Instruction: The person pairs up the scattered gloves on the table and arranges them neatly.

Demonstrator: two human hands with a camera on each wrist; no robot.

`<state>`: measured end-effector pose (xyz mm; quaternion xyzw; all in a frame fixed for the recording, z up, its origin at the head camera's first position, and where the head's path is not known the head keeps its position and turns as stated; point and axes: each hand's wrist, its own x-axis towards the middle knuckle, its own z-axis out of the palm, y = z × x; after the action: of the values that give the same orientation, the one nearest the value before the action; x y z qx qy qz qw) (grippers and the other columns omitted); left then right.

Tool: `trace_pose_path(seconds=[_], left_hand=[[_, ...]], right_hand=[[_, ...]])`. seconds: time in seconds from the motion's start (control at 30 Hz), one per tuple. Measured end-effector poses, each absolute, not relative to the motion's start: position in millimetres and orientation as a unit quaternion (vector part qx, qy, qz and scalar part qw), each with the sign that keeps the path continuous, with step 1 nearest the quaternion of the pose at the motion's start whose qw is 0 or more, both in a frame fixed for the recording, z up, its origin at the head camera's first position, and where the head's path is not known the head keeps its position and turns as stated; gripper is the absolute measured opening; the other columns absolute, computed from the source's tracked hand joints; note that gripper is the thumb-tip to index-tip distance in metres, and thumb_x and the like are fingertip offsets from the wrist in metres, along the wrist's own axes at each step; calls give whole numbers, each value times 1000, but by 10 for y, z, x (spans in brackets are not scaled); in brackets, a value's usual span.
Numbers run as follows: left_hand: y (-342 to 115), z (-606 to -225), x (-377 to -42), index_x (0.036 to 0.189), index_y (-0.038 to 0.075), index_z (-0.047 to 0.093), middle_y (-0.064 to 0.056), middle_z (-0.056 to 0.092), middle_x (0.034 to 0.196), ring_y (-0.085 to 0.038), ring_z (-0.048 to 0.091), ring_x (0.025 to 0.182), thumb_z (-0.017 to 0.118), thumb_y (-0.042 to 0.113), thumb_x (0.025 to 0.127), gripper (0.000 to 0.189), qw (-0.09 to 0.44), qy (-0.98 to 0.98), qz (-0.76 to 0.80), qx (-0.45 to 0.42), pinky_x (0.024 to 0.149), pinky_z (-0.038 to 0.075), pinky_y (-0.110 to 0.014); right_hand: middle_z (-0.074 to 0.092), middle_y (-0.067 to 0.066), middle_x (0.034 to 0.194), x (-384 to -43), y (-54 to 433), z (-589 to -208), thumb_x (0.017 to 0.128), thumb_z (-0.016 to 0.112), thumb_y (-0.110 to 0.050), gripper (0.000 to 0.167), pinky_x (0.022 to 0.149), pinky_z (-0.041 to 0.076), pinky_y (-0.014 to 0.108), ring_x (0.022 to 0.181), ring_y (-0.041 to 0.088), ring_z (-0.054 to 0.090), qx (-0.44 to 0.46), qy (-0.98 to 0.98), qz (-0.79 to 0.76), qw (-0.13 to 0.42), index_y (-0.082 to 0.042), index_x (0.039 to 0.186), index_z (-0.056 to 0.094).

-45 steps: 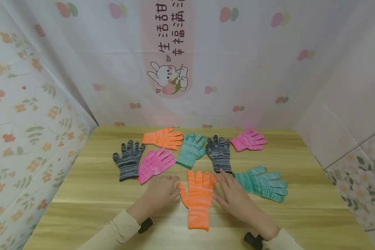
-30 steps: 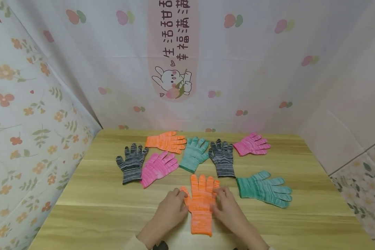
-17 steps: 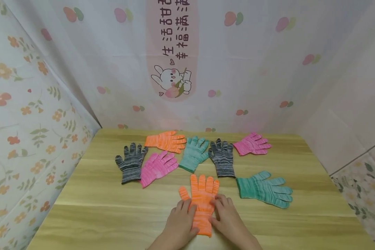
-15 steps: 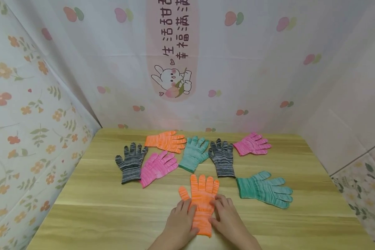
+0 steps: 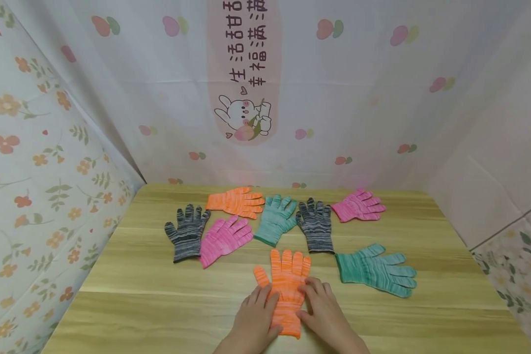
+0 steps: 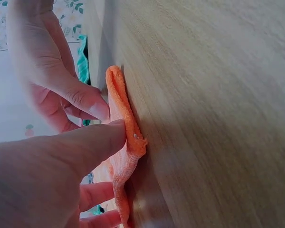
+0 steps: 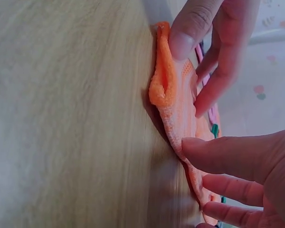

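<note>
An orange knit glove lies flat on the wooden table, fingers pointing away and cuff towards me. My left hand rests on its left side, the thumb near the cuff edge and the fingers by the base of the glove's thumb. At its right edge, my right hand touches the palm and cuff with loosely bent fingers. In the left wrist view, the cuff stands slightly off the tabletop under my thumb. The right wrist view shows the cuff's opening a little apart, with both thumbs on the fabric.
Behind lie a second orange glove, two black-grey gloves, two pink gloves and a green glove. Another green glove lies to the right. A printed curtain hangs at the table's back edge.
Both hands have moved from beside the front orange glove's fingers down onto its palm and cuff. Over the last half second they have hardly moved; the other gloves lie as before.
</note>
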<state>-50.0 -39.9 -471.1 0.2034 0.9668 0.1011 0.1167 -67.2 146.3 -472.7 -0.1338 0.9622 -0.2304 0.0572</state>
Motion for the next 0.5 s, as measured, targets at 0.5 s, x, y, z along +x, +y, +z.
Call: trace_pose_path(seconds=[0.5], left_hand=[[-509,-4731,-590,133,16,49,-8,42,141,-28,41,128,61,55,80,67,82,974,86,192,96,43,-48]], right_hand=[[49,12,125,-805,1340,-4715,75,76,-23,40,82,43,42,101,25,43,-148,964,-214,57,-5,109,62]])
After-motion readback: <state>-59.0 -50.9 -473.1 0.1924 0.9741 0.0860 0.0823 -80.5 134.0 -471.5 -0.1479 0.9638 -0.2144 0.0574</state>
